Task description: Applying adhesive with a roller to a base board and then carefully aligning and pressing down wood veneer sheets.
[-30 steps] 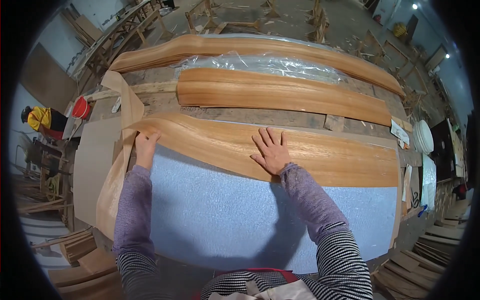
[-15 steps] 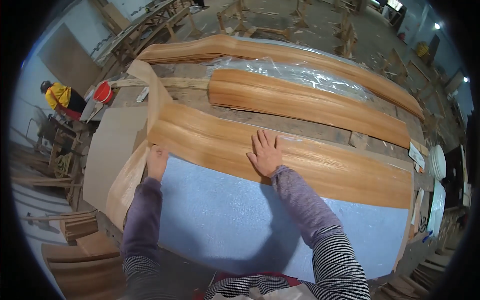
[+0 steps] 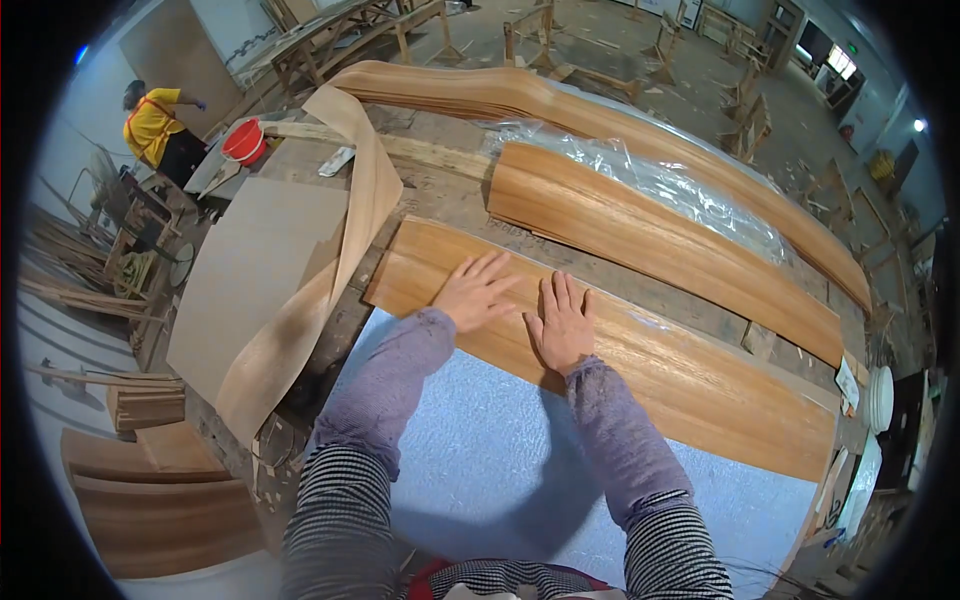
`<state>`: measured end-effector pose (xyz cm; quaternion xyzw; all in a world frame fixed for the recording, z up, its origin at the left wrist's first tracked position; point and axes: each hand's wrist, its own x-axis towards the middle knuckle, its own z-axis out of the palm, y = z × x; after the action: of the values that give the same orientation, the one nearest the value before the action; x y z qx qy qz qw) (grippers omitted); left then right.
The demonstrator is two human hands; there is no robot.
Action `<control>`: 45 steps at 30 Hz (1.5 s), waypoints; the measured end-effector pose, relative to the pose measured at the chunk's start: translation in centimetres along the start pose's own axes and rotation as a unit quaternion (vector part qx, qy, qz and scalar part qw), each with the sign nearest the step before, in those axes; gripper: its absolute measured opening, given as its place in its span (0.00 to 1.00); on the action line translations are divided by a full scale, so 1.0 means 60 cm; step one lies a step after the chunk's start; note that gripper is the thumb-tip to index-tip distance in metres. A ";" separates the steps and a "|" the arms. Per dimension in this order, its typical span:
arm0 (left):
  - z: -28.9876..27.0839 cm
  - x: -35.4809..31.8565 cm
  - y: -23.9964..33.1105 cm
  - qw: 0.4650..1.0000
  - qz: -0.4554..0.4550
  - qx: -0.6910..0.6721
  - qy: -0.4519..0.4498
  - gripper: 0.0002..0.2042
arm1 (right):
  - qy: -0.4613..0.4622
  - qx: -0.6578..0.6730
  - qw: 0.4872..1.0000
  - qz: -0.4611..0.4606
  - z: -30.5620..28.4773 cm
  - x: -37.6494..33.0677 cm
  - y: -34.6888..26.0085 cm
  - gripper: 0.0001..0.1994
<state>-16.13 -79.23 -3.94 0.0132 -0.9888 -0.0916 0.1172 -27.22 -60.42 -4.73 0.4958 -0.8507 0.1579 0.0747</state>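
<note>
Under both palms lies a long wood veneer sheet (image 3: 690,375), flat across the far part of a blue-coated board (image 3: 480,440). My left hand (image 3: 478,292) rests on the sheet near its left end, fingers spread. Beside it, my right hand (image 3: 562,322) presses flat on the same sheet, fingers stretched out. Neither hand holds anything. Left of the board, a separate curling veneer strip (image 3: 345,240) runs from the far stack down past a grey-brown panel (image 3: 255,265), twisted partway along.
Beyond the sheet lie a shorter veneer stack (image 3: 660,240), clear plastic film (image 3: 640,175) and a longer veneer stack (image 3: 440,85). A red bucket (image 3: 244,143) stands at the far left, near a person in yellow (image 3: 155,130). White round containers (image 3: 879,400) sit at the right edge.
My left hand has left the sheet's left end and now lies flat nearer my right hand. The curling strip now lies apart from the sheet, to its left. The view has shifted.
</note>
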 end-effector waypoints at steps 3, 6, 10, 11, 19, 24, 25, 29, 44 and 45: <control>-0.002 -0.004 -0.063 0.993 -0.071 0.094 0.002 0.27 | -0.002 0.001 1.000 -0.015 -0.018 0.001 0.013 0.31; -0.026 -0.053 -0.155 0.980 -0.178 0.082 -0.010 0.30 | 0.012 0.013 0.998 -0.056 -0.024 0.023 0.035 0.27; -0.040 -0.040 -0.145 0.977 -0.194 0.080 -0.025 0.30 | -0.005 0.110 0.994 0.011 -0.006 0.076 0.205 0.17; -0.034 -0.035 -0.144 0.978 -0.194 0.071 -0.024 0.30 | -0.010 0.095 0.991 0.093 0.007 0.095 0.247 0.15; -0.031 -0.036 -0.146 0.979 -0.192 0.061 -0.027 0.30 | -0.001 -0.013 1.000 0.022 0.031 0.223 0.301 0.21; -0.042 -0.046 -0.152 0.978 -0.191 0.076 -0.026 0.29 | -0.094 -0.002 0.996 -0.004 0.026 0.288 0.223 0.24; -0.043 -0.046 -0.151 0.978 -0.191 0.078 -0.025 0.29 | -0.102 0.000 0.994 -0.036 0.029 0.296 0.219 0.23; -0.035 -0.035 -0.147 0.980 -0.185 0.064 -0.015 0.29 | -0.159 -0.046 0.985 -0.057 0.040 0.336 0.236 0.22; -0.034 -0.034 -0.148 0.980 -0.186 0.065 -0.017 0.29 | -0.201 -0.064 0.975 -0.065 0.056 0.359 0.267 0.18; -0.034 -0.036 -0.147 0.980 -0.188 0.064 -0.021 0.29 | -0.203 -0.056 0.976 -0.062 0.057 0.360 0.260 0.17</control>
<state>-13.49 -88.16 -4.10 0.2044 -0.9747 -0.0486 0.0761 -51.40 -72.12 -4.85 0.5646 -0.8230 0.0008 -0.0624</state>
